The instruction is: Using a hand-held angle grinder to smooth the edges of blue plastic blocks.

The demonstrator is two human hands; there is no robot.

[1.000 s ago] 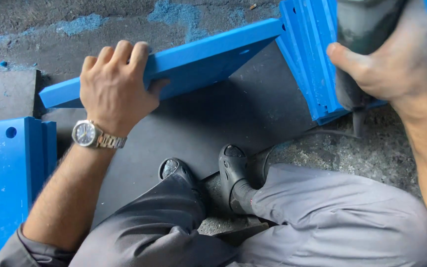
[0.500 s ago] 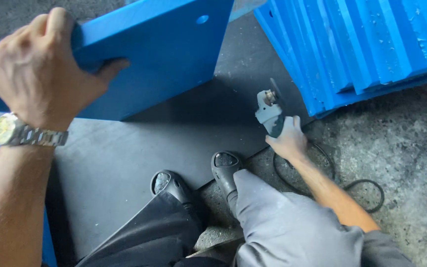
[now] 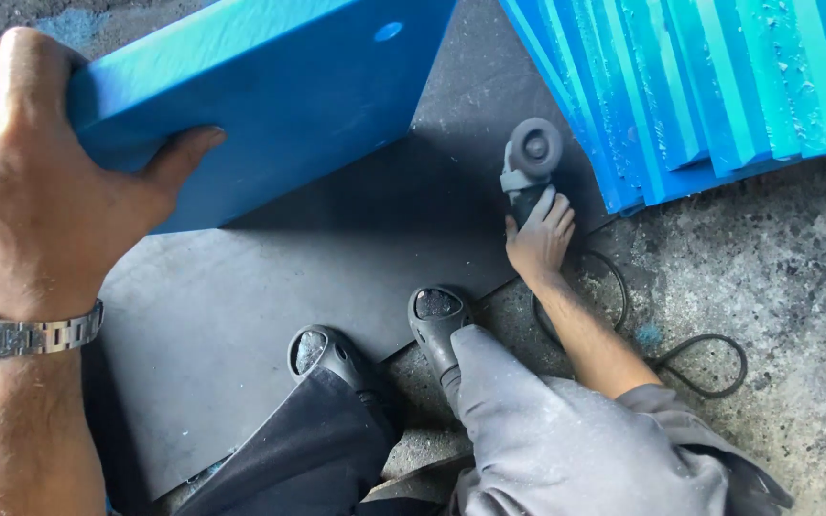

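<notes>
My left hand [image 3: 45, 182] grips the top edge of a blue flat panel [image 3: 289, 86] with a small hole, tilted up off a dark grey mat [image 3: 270, 296]. A metal wristwatch sits on that wrist. My right hand [image 3: 539, 236] reaches down to the mat's right edge and is closed around the body of a grey angle grinder [image 3: 531, 158], whose head rests on the mat. Its black cable [image 3: 690, 358] loops over the concrete floor to the right.
A stack of blue panels [image 3: 709, 86] leans at the upper right, close to the grinder. My two dark clogs [image 3: 437, 320] stand at the mat's near edge, with grey trouser legs below. Rough concrete floor lies to the right.
My left hand has lifted the blue panel higher and closer to the camera. My right hand has brought the grinder down from near the stack to the mat.
</notes>
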